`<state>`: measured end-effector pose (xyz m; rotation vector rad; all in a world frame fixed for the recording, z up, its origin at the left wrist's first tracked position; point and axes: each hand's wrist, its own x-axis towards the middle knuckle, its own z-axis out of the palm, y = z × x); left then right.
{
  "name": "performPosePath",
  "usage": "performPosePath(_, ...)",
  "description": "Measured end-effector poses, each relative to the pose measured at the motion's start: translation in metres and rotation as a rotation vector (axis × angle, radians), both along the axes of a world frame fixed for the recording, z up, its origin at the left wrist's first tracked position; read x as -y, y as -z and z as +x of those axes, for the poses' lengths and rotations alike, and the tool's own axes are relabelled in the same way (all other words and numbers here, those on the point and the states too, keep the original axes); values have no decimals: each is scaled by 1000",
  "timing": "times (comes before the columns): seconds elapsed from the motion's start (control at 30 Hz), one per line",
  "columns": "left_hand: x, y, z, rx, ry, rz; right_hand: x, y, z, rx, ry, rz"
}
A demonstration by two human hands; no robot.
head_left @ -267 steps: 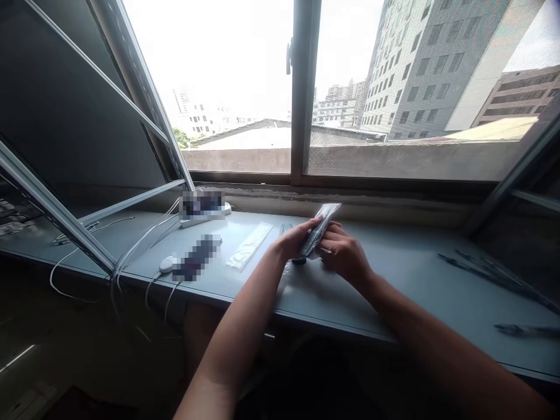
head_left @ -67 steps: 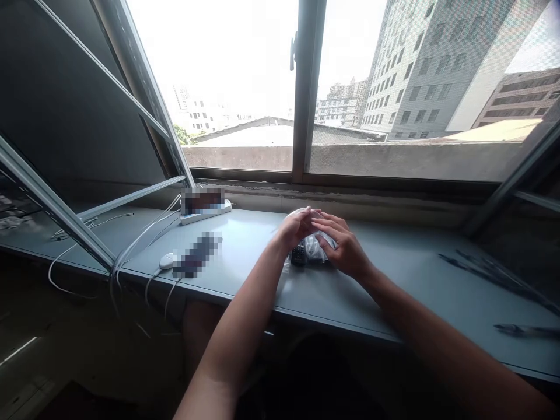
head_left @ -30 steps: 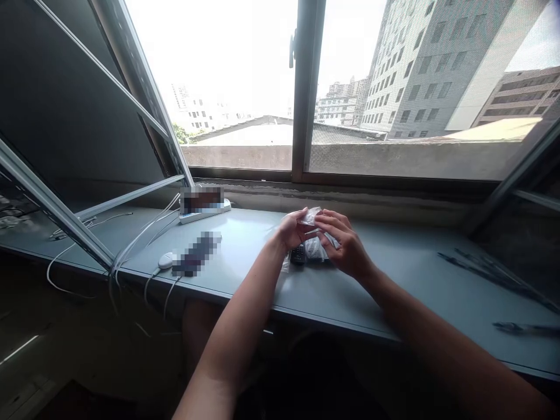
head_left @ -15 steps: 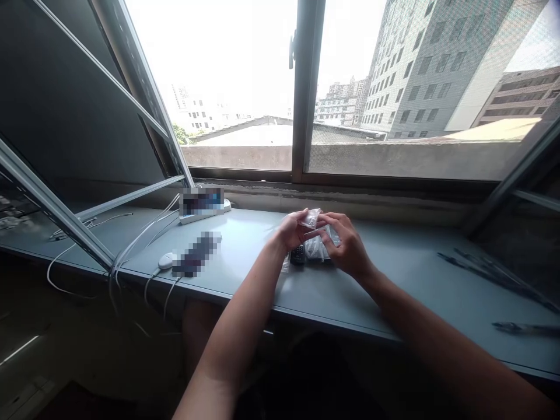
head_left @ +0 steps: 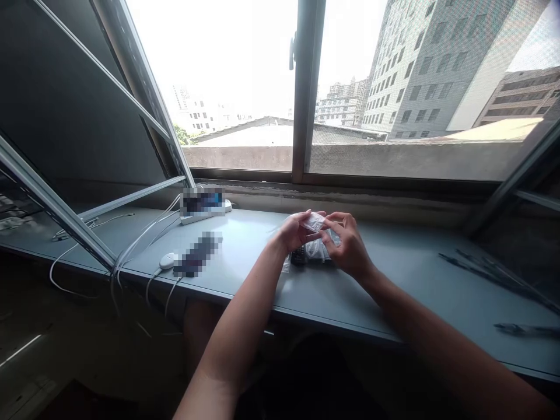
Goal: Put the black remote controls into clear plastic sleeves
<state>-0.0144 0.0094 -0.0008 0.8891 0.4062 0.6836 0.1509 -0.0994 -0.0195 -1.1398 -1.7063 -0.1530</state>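
A small clear plastic bag (head_left: 314,221) with whitish contents lies across the fingers of my left hand (head_left: 294,231), which is closed on it with the thumb on top. My right hand (head_left: 347,242) pinches the bag's right edge between thumb and fingers. What is inside the bag is too small to make out. Below the hands, a black remote control (head_left: 298,256) with small buttons rests on the desk. Beside it lies a larger clear plastic bag (head_left: 315,251), partly hidden behind my right hand.
The grey desk (head_left: 245,256) runs below a window. At left are a blurred-out device (head_left: 198,255), a round white charger (head_left: 167,261), a white power strip (head_left: 205,216) and cables. A metal frame (head_left: 149,116) rises there. Dark thin objects (head_left: 494,277) lie at right.
The small bag has tilted flatter and now shows more of its face between my hands. My right fingers have shifted slightly on its edge.
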Motion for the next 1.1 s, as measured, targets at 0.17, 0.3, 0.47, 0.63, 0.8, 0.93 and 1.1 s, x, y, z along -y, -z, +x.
performPosePath(0.17,1,-1,0,2,-10,-19,3,-1,-2,30,-60,22)
performPosePath(0.3,1,0,0,17,2,-53,4,-5,-4,37,-80,35)
performPosePath(0.47,-1,7,0,34,90,-67,2,-4,-2,83,-162,9)
performPosePath(0.63,-5,10,1,16,153,1,-1,1,1,125,-164,-62)
performPosePath(0.8,-7,7,1,37,-39,13,1,-2,1,116,-179,-58)
performPosePath(0.93,-2,5,2,31,-21,22,1,0,1,177,-200,-79)
performPosePath(1.1,0,4,7,57,-60,8,-2,8,2,253,-173,-137)
